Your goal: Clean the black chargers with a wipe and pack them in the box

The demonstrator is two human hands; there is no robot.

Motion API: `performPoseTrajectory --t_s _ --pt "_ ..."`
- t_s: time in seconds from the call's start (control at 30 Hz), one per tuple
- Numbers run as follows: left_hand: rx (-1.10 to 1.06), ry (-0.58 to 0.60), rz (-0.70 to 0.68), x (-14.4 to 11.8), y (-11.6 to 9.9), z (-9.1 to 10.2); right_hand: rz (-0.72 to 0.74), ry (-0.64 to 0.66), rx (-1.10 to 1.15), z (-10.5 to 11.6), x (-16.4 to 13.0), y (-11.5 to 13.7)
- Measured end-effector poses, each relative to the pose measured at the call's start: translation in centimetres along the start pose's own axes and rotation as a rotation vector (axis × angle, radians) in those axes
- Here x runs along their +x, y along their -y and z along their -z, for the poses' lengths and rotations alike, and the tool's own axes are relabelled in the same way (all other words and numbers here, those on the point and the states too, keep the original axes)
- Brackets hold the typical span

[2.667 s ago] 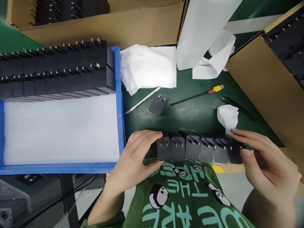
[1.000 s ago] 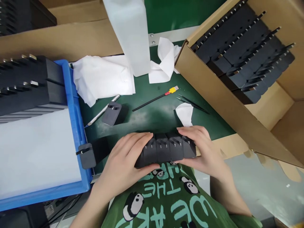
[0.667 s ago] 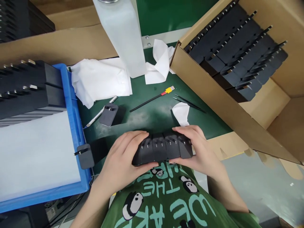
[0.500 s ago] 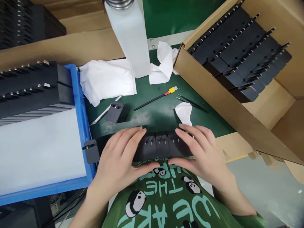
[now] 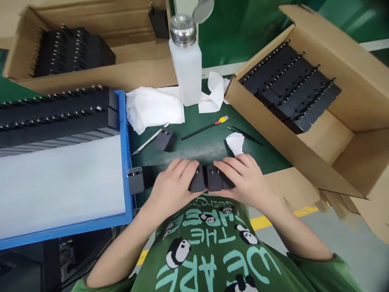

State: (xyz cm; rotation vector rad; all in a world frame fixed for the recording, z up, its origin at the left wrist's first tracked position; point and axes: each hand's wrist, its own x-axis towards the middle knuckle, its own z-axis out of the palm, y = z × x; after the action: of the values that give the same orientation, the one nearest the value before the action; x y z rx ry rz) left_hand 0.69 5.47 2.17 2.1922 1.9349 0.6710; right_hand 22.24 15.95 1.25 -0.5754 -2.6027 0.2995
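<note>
At the table's front edge, close to the shirt, a row of black plug chargers (image 5: 214, 179) lies between my two hands, prongs facing up. My left hand (image 5: 174, 184) is closed around the left part of the row, where one charger (image 5: 197, 180) shows beside the fingers. The right part sits in the closed grip of my right hand (image 5: 244, 180). A narrow gap divides the two parts. My fingers hide the other chargers. Just left of my left hand, a single charger (image 5: 135, 180) rests by the blue tray (image 5: 124, 162).
Chargers in rows fill part of the right cardboard box (image 5: 267, 142) and the back-left box (image 5: 136, 73). A white pump bottle (image 5: 190, 73) stands behind white wipes (image 5: 154, 109). A craft knife (image 5: 150, 138), loose charger (image 5: 164, 138), USB cable (image 5: 202, 130) and tweezers (image 5: 246, 134) lie on the table.
My hands have come closer together and are now closed around the chargers. A gap has opened in the row. The camera view has shifted, showing more of the back boxes.
</note>
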Motion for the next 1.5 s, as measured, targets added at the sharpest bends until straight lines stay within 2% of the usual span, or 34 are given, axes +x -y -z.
performPoseTrajectory --t_s 0.07,0.13,0.17,0.23,0.27,0.33,0.43,0.57,0.7,0.77,0.87,0.97,1.03,1.07,1.13,1.2,1.3,1.4,1.5 --pt "-0.322 -0.164 0.203 -0.5 0.1 0.7 -0.14 -0.105 0.211 0.9 0.3 0.3" --pt "-0.823 -0.355 0.399 -0.9 0.0 1.3 -0.412 -0.273 0.614 1.5 1.0 0.9" --pt "-1.091 -0.412 0.47 -1.0 -0.3 1.5 -0.575 -0.353 0.887 1.7 1.5 1.4" --pt "-1.536 -0.428 0.562 -0.8 -0.9 1.5 -0.842 -0.423 1.436 1.6 2.8 2.5" --pt "-1.676 -0.423 0.599 -0.6 -1.4 1.5 -0.914 -0.408 1.644 1.4 3.5 3.1" --pt "-1.821 -0.45 0.657 -0.1 -2.2 1.3 -0.948 -0.342 1.865 0.8 4.7 4.1" --pt "-1.938 -0.507 0.709 0.6 -3.0 1.3 -0.89 -0.328 1.944 0.1 5.8 5.2" --pt "-2.049 -0.458 0.692 0.7 -3.3 2.1 -0.836 -0.37 2.111 -0.1 6.0 5.9" --pt "-2.09 -0.438 0.662 0.6 -3.4 2.6 -0.873 -0.374 2.19 0.1 6.1 6.4" --pt "-2.114 -0.434 0.651 0.7 -3.5 2.6 -0.91 -0.373 2.119 0.2 6.1 6.5" --pt "-2.164 -0.414 0.657 0.8 -3.5 2.7 -0.929 -0.427 1.837 0.1 5.5 5.9" --pt "-2.233 -0.398 0.688 0.8 -3.3 3.0 -0.888 -0.535 1.682 0.1 4.0 4.3" --pt "-2.286 -0.396 0.708 0.7 -3.1 3.1 -0.814 -0.554 1.437 0.5 2.8 2.9" --pt "-2.308 -0.396 0.715 0.7 -3.0 3.2 -0.745 -0.505 1.21 0.8 2.4 2.3" --pt "-2.331 -0.396 0.723 0.7 -2.9 3.3 -0.533 -0.316 0.676 1.3 1.7 1.6" --pt "-2.33 -0.4 0.731 0.7 -2.8 3.3 -0.313 -0.122 0.3 1.2 1.5 1.4" --pt "-2.328 -0.389 0.738 0.8 -2.9 3.3 -0.12 0.004 0.037 -0.3 1.6 1.5" --pt "-2.325 -0.376 0.725 1.0 -3.0 3.3 -0.078 0.08 -0.131 -2.0 1.6 1.3" --pt "-2.321 -0.4 0.727 1.1 -3.0 3.4 -0.07 0.062 -0.176 -1.4 1.7 1.5"
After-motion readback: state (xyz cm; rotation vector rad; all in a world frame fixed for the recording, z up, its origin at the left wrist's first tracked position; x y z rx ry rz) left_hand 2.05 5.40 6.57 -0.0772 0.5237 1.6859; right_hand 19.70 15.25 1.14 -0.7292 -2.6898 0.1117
